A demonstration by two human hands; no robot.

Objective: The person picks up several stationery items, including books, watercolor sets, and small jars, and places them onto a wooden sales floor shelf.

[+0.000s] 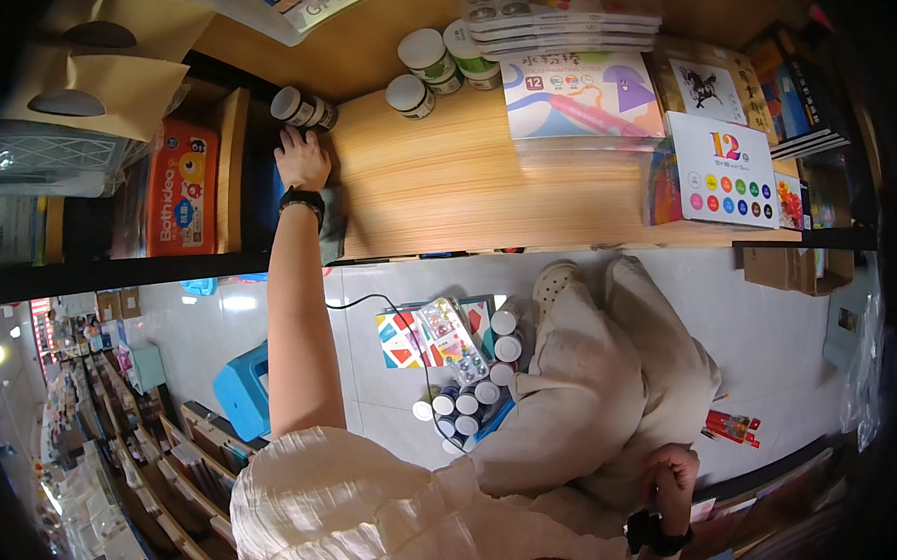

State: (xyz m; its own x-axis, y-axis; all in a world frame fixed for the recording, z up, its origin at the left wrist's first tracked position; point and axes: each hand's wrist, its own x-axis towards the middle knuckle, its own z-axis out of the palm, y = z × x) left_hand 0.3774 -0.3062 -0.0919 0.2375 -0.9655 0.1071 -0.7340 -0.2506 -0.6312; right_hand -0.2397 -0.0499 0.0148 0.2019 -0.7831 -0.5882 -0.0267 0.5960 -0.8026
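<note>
My left hand reaches into the left end of a wooden shelf, palm down with fingers stretched and a little apart. Its fingertips are at the near side of dark jars with a white lid, stacked or lying close together in the corner. A grey-green cloth shows beside and under my wrist; whether my fingers grip it is hidden. My right hand is by my knee, fingers curled, with nothing visible in it. More white-lidded jars stand at the back of the shelf, with a smaller jar in front.
Boxed paint sets and a white box fill the shelf's right side. An orange box stands left of the divider. On the floor are several jars, a palette pack, a black cable and a blue stool.
</note>
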